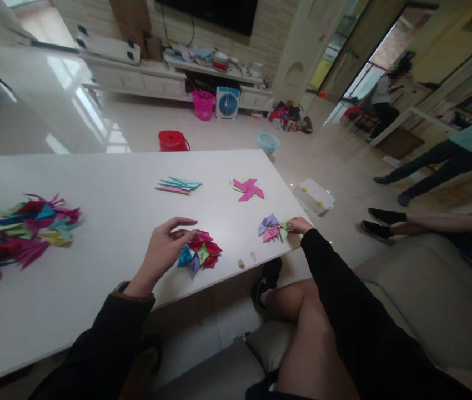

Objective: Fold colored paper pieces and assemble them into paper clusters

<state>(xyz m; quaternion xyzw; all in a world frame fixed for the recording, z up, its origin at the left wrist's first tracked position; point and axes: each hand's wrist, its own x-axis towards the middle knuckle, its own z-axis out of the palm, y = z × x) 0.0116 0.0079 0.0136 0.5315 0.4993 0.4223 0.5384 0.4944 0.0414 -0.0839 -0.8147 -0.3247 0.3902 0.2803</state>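
Observation:
My left hand (pixel 163 250) hovers over the white table (pixel 106 222), fingers curled with thumb and forefinger pinching the top edge of a red, blue and green folded paper piece (pixel 200 253). My right hand (pixel 299 225) rests at the table's right edge, fingers closed on the green tip of a purple, pink and green folded paper piece (pixel 271 228). Further back lie a pink paper pinwheel (pixel 247 189) and a small stack of teal and pink folded strips (pixel 178 185).
A large heap of coloured folded papers (pixel 19 233) lies at the table's left. On the floor stand a red bucket (pixel 173 141), a pink basket (pixel 202 104), a blue fan (pixel 227 102) and loose sheets (pixel 314 195). Other people's legs (pixel 423 166) are at the right by the sofa (pixel 427 300).

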